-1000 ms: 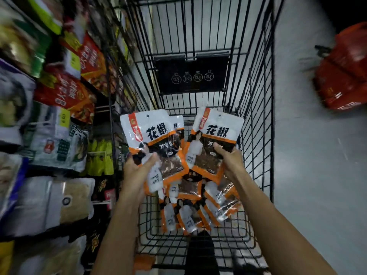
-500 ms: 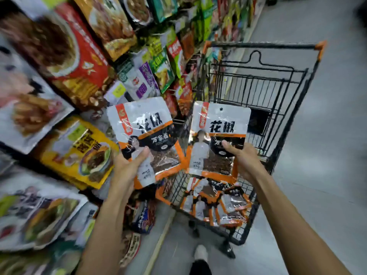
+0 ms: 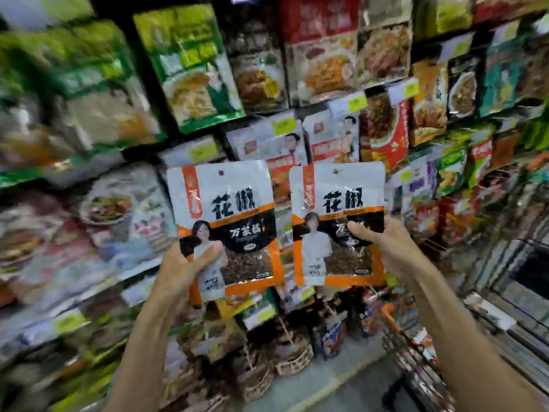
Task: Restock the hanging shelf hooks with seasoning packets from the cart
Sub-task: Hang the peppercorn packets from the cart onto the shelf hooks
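Observation:
My left hand [image 3: 185,267] grips the lower left corner of a white, orange and black seasoning packet [image 3: 228,203], thumb across its front. My right hand [image 3: 383,243] pinches a second, matching seasoning packet [image 3: 335,200] by its right side. Both packets are held upright, side by side, in front of the hanging shelf display [image 3: 297,138]. The hooks themselves are hidden behind the hung packets. The black wire cart [image 3: 523,275] shows only as a corner at the right edge.
Rows of hung seasoning and sauce packets with yellow price tags [image 3: 355,102] fill the wall ahead. Low down stand wicker baskets [image 3: 294,355] of goods on the grey floor [image 3: 335,385]. The left side is blurred.
My view has swung from the cart to the shelf wall. Both hands have lifted their packets out of the cart and now hold them up before the display.

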Demonstrator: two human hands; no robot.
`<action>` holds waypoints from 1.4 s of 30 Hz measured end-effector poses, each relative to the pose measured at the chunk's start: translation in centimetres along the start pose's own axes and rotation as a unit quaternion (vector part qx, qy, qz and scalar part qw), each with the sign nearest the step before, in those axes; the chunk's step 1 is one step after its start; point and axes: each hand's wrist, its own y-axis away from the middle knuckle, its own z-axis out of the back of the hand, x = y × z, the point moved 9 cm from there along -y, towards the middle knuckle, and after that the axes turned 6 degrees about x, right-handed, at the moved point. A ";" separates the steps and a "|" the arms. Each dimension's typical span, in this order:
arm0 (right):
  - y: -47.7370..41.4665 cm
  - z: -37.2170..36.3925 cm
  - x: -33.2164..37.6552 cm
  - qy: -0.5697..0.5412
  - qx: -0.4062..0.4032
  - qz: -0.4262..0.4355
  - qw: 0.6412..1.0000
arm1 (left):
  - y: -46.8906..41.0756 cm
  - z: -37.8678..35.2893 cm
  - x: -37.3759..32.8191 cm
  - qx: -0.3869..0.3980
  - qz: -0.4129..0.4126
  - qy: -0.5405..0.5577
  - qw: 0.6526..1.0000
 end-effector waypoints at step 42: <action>1.1 -73.2 4.5 -0.053 0.313 -0.008 0.948 | 19.8 60.1 3.9 -0.230 -0.063 -0.012 0.971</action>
